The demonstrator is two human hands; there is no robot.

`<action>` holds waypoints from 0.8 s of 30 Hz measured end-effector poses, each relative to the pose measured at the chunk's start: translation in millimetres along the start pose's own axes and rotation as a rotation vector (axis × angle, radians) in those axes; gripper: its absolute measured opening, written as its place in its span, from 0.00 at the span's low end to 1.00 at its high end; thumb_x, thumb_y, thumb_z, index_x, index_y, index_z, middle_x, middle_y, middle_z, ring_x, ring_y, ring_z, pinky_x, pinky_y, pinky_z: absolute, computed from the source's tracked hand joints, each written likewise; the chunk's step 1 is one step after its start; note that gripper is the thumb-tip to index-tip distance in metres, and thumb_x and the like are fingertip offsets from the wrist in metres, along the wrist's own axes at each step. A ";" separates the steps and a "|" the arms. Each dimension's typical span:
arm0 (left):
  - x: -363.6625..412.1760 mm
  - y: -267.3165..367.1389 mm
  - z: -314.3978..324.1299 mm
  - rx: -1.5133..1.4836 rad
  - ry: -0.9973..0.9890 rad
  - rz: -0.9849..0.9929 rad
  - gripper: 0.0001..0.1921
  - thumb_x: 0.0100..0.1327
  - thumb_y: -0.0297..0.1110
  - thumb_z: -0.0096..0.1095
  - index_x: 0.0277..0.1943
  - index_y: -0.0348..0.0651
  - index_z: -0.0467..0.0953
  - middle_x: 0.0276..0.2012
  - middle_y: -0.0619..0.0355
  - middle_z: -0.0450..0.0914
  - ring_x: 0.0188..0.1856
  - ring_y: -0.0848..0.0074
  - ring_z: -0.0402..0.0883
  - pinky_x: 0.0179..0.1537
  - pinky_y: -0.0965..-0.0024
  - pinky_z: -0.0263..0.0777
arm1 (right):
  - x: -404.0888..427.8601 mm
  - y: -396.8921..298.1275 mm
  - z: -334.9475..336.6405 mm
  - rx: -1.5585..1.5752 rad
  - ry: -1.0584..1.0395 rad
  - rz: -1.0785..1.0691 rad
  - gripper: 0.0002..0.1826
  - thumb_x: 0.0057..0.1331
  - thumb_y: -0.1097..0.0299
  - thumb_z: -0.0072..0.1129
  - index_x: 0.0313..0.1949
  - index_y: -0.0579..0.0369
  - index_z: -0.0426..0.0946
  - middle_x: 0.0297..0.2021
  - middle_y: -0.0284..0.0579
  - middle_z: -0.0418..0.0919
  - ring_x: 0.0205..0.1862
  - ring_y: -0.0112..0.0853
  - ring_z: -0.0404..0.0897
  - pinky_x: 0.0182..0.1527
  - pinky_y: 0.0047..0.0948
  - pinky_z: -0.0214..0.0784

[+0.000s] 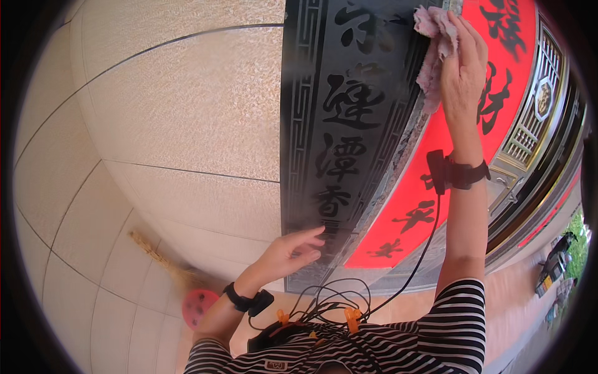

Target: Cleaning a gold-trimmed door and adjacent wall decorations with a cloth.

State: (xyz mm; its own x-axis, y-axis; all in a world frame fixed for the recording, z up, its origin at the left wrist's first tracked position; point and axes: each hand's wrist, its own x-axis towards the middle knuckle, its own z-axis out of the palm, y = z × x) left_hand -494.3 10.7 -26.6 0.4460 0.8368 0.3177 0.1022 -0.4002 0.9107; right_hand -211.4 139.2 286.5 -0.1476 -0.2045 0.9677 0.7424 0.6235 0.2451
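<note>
High at the upper right, my right hand presses a pinkish, fluffy cloth against the right border of a dark stone panel carved with large characters. Part of the cloth hangs down below the fingers, over the edge next to a red paper banner with black characters. My left hand is lower, in front of the panel's bottom part, fingers apart and with nothing in it. Whether its fingertips touch the stone I cannot tell. Each wrist wears a black strap with a small device.
Black cables loop at my chest, held by orange clips; one runs to my right wrist. Beige tiled wall lies left. A straw broom and a pink plastic item are at lower left. An ornate metal door stands right.
</note>
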 end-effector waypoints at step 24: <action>19.4 -66.4 -90.4 0.366 0.657 0.222 0.09 0.66 0.30 0.70 0.45 0.42 0.78 0.38 0.55 0.83 0.38 0.69 0.84 0.41 0.65 0.78 | 41.4 17.0 51.9 -0.498 -0.010 -0.065 0.29 0.78 0.55 0.50 0.75 0.50 0.64 0.73 0.53 0.64 0.73 0.50 0.64 0.75 0.50 0.53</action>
State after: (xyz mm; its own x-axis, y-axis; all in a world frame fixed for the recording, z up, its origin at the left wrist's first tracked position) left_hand -572.7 87.4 -57.1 -0.1159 0.7266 0.6772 0.4097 -0.5861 0.6990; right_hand -238.9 180.5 333.8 -0.2084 -0.2221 0.9525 0.9529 0.1733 0.2489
